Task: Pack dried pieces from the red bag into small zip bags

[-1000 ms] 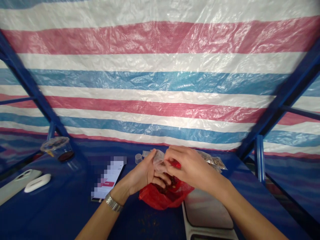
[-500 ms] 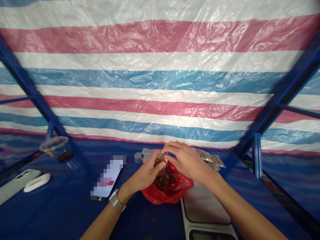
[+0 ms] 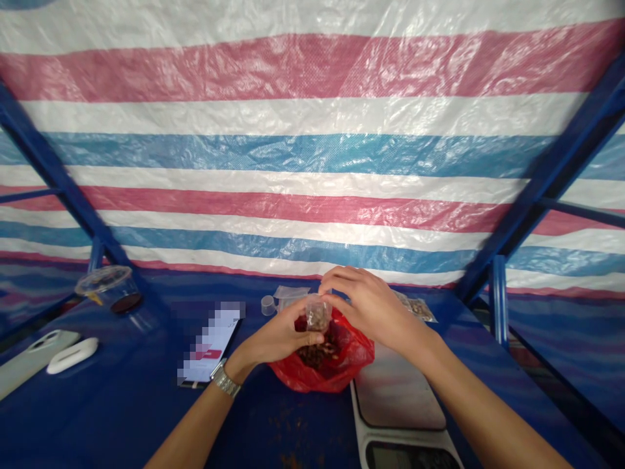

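A small clear plastic bag (image 3: pixel 318 315) with brown bits in it is held over an open red plastic bag (image 3: pixel 354 358). My left hand (image 3: pixel 280 335) is closed around the clear bag, its thumb along the lower near side. My right hand (image 3: pixel 364 303) comes from the right, fingers bent, with the fingertips at the clear bag's top edge; part of that grip is hidden. Inside the red bag lies a heap of dark brown dried pieces (image 3: pixel 317 355), just below my left thumb.
A flat scale (image 3: pixel 400 397) stands right of the red bag. Filled clear packets (image 3: pixel 420 309) lie behind my right hand. A small clear cup (image 3: pixel 268 305), a lit phone (image 3: pixel 212 352), a white earbud case (image 3: pixel 72 355), another phone (image 3: pixel 36 358) and a lidded tub (image 3: pixel 110 290) are to the left.
The clear bag has tipped more upright and shows more of its front. My left hand has shifted slightly down and left with it; my right hand stays close at the top.
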The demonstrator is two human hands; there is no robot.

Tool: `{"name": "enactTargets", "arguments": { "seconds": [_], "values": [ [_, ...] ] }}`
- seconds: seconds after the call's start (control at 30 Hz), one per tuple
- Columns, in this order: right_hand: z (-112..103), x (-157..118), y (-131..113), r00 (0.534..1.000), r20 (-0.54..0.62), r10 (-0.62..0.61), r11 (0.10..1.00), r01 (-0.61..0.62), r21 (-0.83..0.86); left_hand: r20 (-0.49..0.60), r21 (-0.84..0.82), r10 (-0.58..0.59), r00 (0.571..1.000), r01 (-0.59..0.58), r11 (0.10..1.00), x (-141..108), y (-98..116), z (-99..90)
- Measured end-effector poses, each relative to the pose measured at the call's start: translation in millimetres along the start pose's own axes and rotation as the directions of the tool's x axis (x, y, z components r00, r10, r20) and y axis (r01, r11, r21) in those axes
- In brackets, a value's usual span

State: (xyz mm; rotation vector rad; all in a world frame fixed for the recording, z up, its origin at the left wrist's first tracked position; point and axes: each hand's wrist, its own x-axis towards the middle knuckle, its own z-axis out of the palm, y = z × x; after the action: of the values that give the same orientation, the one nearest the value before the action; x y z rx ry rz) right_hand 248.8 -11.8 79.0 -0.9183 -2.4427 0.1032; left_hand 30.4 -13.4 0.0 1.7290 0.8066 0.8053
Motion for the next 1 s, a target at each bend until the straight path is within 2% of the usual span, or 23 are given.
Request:
{"name": "enactTargets", "arguments": {
  "seconds": [0.23, 0.43, 0.6, 0.73, 0.8, 0.87, 0.93, 1.0],
  "values": [
    [-1, 0, 1, 1.000, -0.015, -0.005, 1.000, 0.005, -0.019, -0.145, 0.198, 0.045, 0.988, -0.015, 0.980, 2, -8, -3.1],
    [1, -1, 6, 0.999, -0.035, 0.010, 1.000, -0.010, -0.009, -0.124, 0.134, 0.012, 0.992, 0.005, 0.991, 1, -4, -2.8],
    [6, 1, 14, 0.989, -0.117, 0.091, 0.996, -0.089, 0.025, -0.226, 0.052, 0.046, 0.973, -0.035, 0.998, 3, 3, -5.8],
    [14, 4, 23, 0.949, -0.180, 0.260, 0.964, -0.245, 0.101, -0.360, 0.060, 0.038, 0.932, -0.018, 0.998, 7, 0, -13.0],
    [16, 4, 33, 0.927, -0.177, 0.330, 0.943, -0.315, 0.107, -0.453, 0.191, 0.039, 0.891, 0.054, 0.980, 8, -5, -19.4],
    [17, 0, 47, 0.906, -0.158, 0.392, 0.920, -0.388, 0.056, -0.542, 0.362, 0.073, 0.837, 0.154, 0.920, 9, -12, -27.6],
    [17, -6, 63, 0.895, -0.090, 0.437, 0.895, -0.443, -0.056, -0.591, 0.478, 0.111, 0.799, 0.236, 0.846, 9, -19, -35.5],
    [18, -13, 79, 0.898, 0.041, 0.439, 0.886, -0.425, -0.185, -0.607, 0.522, 0.113, 0.787, 0.288, 0.803, 8, -27, -40.8]
  ]
}}
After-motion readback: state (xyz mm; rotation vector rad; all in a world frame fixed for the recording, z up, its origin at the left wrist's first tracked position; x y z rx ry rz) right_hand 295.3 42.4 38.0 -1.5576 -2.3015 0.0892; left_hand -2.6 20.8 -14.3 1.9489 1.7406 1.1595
